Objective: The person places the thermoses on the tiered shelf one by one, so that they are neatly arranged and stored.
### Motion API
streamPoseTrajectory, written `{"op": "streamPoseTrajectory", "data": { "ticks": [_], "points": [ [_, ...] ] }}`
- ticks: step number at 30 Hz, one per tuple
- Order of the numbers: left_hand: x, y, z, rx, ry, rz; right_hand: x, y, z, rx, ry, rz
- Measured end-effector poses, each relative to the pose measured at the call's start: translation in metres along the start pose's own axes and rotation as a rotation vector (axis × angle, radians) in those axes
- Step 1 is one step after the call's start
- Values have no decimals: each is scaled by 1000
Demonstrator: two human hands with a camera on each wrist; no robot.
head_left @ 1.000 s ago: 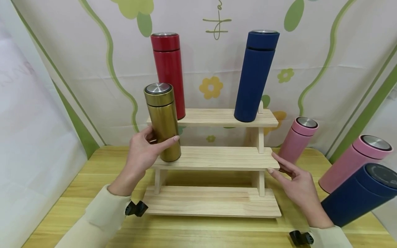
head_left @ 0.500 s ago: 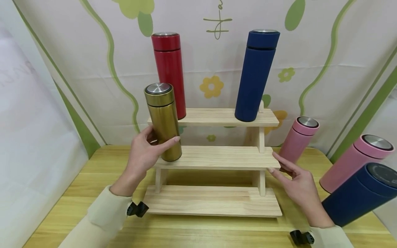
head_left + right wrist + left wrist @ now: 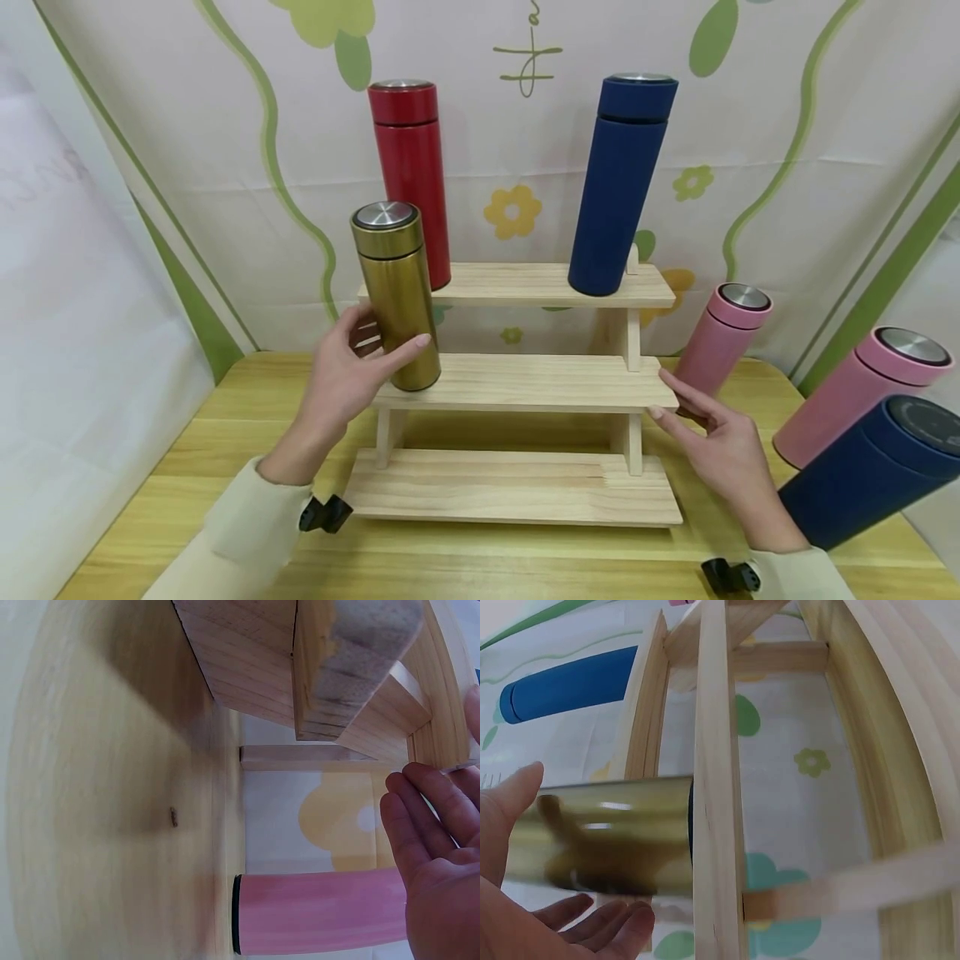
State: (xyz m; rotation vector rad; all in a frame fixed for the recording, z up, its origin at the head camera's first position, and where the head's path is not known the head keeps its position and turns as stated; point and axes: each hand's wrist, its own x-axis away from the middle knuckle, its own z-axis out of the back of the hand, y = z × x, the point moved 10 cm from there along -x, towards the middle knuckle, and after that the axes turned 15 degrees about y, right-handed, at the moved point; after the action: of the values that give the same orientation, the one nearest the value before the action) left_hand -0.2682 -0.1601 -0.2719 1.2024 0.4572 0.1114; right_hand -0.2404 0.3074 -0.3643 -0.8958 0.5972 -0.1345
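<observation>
A gold thermos flask point(image 3: 400, 312) with a steel-topped lid stands upright at the left end of the middle tier of a three-tier wooden display stand point(image 3: 525, 379). My left hand point(image 3: 345, 371) is around its lower part, fingers and thumb spread. In the left wrist view, the thumb point(image 3: 521, 787) and fingers point(image 3: 611, 926) lie loosely on either side of the gold flask. My right hand point(image 3: 716, 450) pinches the right end of the middle tier, thumb at the front edge. On the top tier stand a red flask point(image 3: 412, 183) and a blue flask point(image 3: 622, 183).
Right of the stand, a pink flask point(image 3: 723, 337) stands on the wooden table point(image 3: 420, 562). A second pink flask point(image 3: 862, 400) and a dark blue flask point(image 3: 862, 475) stand further right and nearer. A patterned cloth point(image 3: 510, 133) hangs behind the stand.
My left hand has loosened around the gold flask, its thumb and fingers easing away and the wrist shifting slightly left. The gold flask stays put, and my right hand keeps its hold.
</observation>
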Motion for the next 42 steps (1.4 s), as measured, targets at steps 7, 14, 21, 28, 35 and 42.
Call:
{"op": "streamPoseTrajectory", "data": {
  "ticks": [7,14,21,28,35,42],
  "points": [
    [15,-19,43,-46,100,-46,-1,0,-1,-12,4,3],
    [39,-74,81,-45,134,53,-2,1,-2,-8,-5,-16],
    [67,-122,70,-53,-19,133,-2,3,-2,-12,-14,-33],
    [82,-134,52,-198,-167,80,0,2,-3,-22,2,-14],
    [93,-150,55,-232,-227,153,1,0,-2,-11,-5,-25],
    [100,-163,59,-226,-257,223,1,0,-1,-13,9,-2]
  ]
}}
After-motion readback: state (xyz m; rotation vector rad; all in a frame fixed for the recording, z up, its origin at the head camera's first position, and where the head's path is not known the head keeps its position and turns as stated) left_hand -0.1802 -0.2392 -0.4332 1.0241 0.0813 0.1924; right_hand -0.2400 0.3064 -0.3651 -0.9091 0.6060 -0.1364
